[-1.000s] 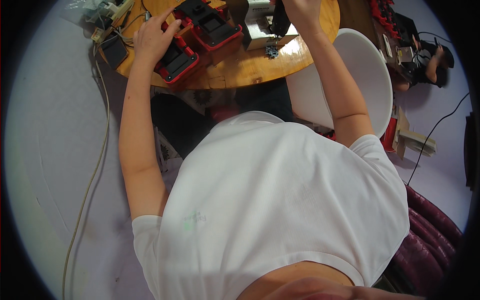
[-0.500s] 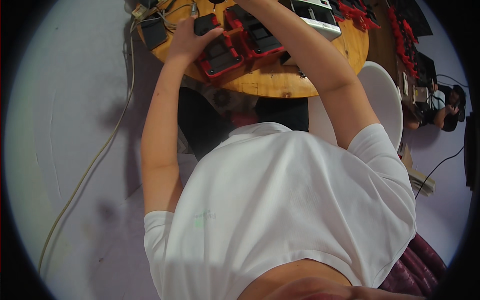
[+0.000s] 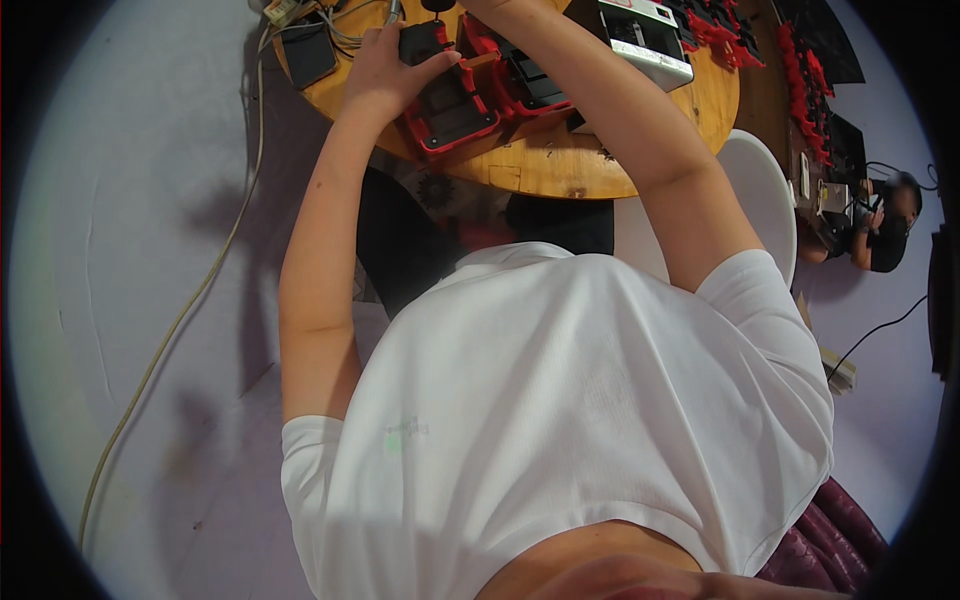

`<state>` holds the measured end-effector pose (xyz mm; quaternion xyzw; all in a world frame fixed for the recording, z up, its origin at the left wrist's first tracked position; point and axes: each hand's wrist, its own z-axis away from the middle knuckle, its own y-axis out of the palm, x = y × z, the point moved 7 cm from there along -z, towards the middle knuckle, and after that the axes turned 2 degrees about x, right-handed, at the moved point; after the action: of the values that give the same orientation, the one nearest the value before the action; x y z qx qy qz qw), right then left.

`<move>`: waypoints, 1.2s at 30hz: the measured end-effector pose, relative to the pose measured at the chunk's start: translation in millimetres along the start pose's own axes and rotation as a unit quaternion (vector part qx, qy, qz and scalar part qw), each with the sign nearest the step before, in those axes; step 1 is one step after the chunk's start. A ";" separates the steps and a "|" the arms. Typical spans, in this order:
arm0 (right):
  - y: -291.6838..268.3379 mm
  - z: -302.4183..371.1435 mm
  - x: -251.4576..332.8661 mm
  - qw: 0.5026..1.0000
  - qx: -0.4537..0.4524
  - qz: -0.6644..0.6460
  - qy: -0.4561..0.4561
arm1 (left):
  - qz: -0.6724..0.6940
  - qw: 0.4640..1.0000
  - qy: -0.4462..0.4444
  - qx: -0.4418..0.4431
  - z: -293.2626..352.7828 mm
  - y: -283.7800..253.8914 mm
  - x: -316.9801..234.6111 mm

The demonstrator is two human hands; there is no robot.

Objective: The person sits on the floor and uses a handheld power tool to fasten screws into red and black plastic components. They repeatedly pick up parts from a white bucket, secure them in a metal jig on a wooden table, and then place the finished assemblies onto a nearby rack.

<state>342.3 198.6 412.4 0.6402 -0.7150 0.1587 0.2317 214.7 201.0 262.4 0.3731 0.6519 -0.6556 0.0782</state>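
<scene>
On the round wooden table, my left hand (image 3: 382, 78) grips a red-and-black boxy device (image 3: 455, 108), with the thumb laid across its top and the fingers along its far left side. My right arm reaches up and across, and only the base of my right hand (image 3: 487, 4) shows at the upper edge; its fingers are out of the picture. Close to it, above the device's far end, is a dark rounded tool end (image 3: 437, 5), mostly cut off. A second red-and-black device (image 3: 535, 88) stands just right of the first, partly behind my right forearm.
A silver metal housing (image 3: 645, 50) sits on the table (image 3: 545, 178) at right. Further right are several red-and-black parts (image 3: 725, 40). Cables and a flat black block (image 3: 308, 55) lie at left. A white chair (image 3: 765, 200) stands beside me; another person (image 3: 885, 225) sits at far right.
The dark tool end shows a little lower above the device's far end. My left hand keeps its grip on the device, and the whole view has shifted slightly.
</scene>
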 end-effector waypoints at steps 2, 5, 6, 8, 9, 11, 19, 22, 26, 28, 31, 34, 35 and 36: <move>-1.6 0.0 -2.6 1.000 -0.004 0.021 -0.007 | 0.005 1.000 0.001 0.005 -0.4 -1.6 -2.0; -10.2 -4.5 -15.1 0.999 -0.008 -0.046 0.014 | 0.021 0.999 0.020 -0.014 -2.1 -1.4 -0.8; -18.4 -0.8 -10.5 0.998 -0.023 -0.051 0.015 | 0.021 0.999 0.031 -0.006 -1.6 -2.5 1.4; -41.5 5.0 9.1 0.997 -0.048 -0.055 0.012 | 0.028 0.998 0.058 0.006 -5.9 -2.2 2.5; -58.4 9.3 26.6 0.991 -0.066 -0.086 0.072 | 0.033 0.998 0.060 -0.011 -6.7 -1.5 3.3; -96.6 13.5 61.1 0.988 -0.055 0.001 0.144 | 0.041 0.996 0.067 -0.034 -4.2 -1.1 1.6; -202.6 92.2 93.2 0.965 -0.124 0.193 0.126 | 0.026 0.999 0.032 -0.011 -3.0 -1.8 3.0; -210.7 103.5 96.7 0.961 -0.147 0.205 0.115 | 0.020 0.999 0.035 -0.013 -3.8 -1.6 -0.4; -204.4 99.0 94.3 0.959 -0.124 0.201 0.157 | 0.017 0.999 0.029 -0.010 -3.5 -1.6 0.7; -196.5 86.3 89.8 0.962 -0.098 0.173 0.186 | 0.018 0.999 0.029 -0.017 -2.3 -2.7 1.3; -170.2 59.3 84.4 0.973 -0.078 0.082 0.200 | 0.032 0.999 0.021 -0.021 -0.7 -3.9 2.6; -116.6 26.5 79.5 0.990 -0.077 -0.020 0.118 | 0.038 0.998 0.034 -0.036 -1.7 -5.5 9.7; -96.7 17.7 70.3 0.994 -0.071 -0.046 0.073 | 0.044 0.996 0.045 -0.058 -0.9 -5.4 16.2; -85.0 6.7 72.2 0.996 -0.073 -0.053 0.017 | 0.058 0.993 0.077 -0.074 -6.3 -6.7 4.7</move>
<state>420.3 123.3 439.4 0.6557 -0.6857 0.1043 0.2984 209.9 209.5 265.9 0.4531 0.6801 -0.5687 0.0932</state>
